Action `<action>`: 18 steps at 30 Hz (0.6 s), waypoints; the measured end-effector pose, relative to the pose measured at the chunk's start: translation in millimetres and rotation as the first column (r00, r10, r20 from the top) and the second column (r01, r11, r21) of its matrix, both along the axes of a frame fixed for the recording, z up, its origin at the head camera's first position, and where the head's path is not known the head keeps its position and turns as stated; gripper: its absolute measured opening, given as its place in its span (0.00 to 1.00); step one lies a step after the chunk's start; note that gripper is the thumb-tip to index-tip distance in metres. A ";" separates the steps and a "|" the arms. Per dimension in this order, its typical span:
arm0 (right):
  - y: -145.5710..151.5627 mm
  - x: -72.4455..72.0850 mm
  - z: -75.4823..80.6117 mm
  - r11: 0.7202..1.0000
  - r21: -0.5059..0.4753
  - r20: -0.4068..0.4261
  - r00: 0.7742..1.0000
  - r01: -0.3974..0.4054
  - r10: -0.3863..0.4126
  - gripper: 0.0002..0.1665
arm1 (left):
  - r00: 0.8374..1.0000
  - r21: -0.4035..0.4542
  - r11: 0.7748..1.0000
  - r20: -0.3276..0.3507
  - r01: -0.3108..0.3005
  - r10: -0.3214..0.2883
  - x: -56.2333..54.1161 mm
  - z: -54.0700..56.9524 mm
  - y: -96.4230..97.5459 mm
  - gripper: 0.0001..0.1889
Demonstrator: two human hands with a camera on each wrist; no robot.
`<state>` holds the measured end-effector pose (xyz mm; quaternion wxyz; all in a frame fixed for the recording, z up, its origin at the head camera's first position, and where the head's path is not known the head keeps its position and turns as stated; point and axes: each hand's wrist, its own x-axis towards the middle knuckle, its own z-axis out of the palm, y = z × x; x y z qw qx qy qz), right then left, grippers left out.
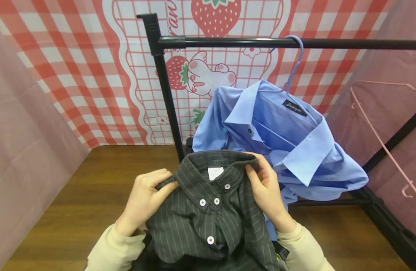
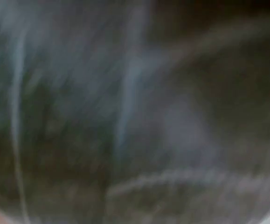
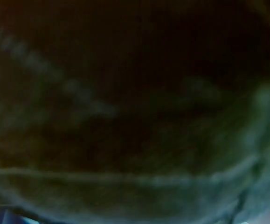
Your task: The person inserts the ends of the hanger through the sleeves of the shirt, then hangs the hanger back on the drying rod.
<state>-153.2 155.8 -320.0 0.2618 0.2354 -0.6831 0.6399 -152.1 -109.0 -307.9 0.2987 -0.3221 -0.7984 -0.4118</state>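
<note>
A dark grey pinstriped shirt [image 1: 174, 229] with white buttons and a white neck label [image 1: 215, 173] hangs from both hands in the head view. My left hand [image 1: 141, 199] pinches its cloth at the shoulder beside the collar, thumb on top. On the other side, my right hand [image 1: 267, 188] grips the collar's edge between thumb and fingers. Just behind the right hand is a light blue shirt [image 1: 211, 116] on a blue hanger [image 1: 297, 60]. Blurred dark striped cloth [image 2: 125, 102] fills the left wrist view, and dark cloth [image 3: 125, 196] covers the right one.
The blue hanger hooks over a black rail [image 1: 228, 42] with an upright post [image 1: 169, 94] at its left. A pink hanger [image 1: 380, 135] hangs at the right, near a black slanting bar. Below lies a wooden surface [image 1: 93, 207]; a red checked cloth [image 1: 79, 75] forms the backdrop.
</note>
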 end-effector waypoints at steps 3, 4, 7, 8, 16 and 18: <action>-0.2 -0.9 -3.7 0.999 0.047 -0.011 1.000 0.002 -0.001 0.14 | 0.993 0.013 0.993 -0.014 -0.120 0.120 -4.9 -6.0 1.3 0.08; -0.1 -1.0 -5.4 0.998 0.068 -0.006 1.000 0.002 -0.001 0.14 | 0.983 -0.004 0.984 -0.033 -0.179 0.179 -6.5 -8.4 1.7 0.08; 0.4 -0.3 -11.1 0.992 0.122 0.048 0.999 -0.014 0.008 0.15 | 0.937 -0.059 0.941 -0.126 -0.334 0.325 -10.4 -15.7 1.5 0.07; 0.8 0.4 -12.9 0.990 0.140 0.080 0.997 -0.020 0.009 0.16 | 0.919 -0.077 0.923 -0.158 -0.377 0.362 -11.2 -17.9 1.3 0.07; 11.6 26.1 -22.2 0.924 0.382 0.328 0.931 0.024 -0.160 0.43 | 0.887 -0.091 0.896 -0.216 -0.436 0.409 -13.9 -25.2 0.7 0.07; 15.4 36.1 -25.8 0.886 0.462 0.296 0.932 0.050 -0.207 0.48 | 0.883 -0.083 0.895 -0.224 -0.439 0.413 -14.3 -25.6 0.3 0.06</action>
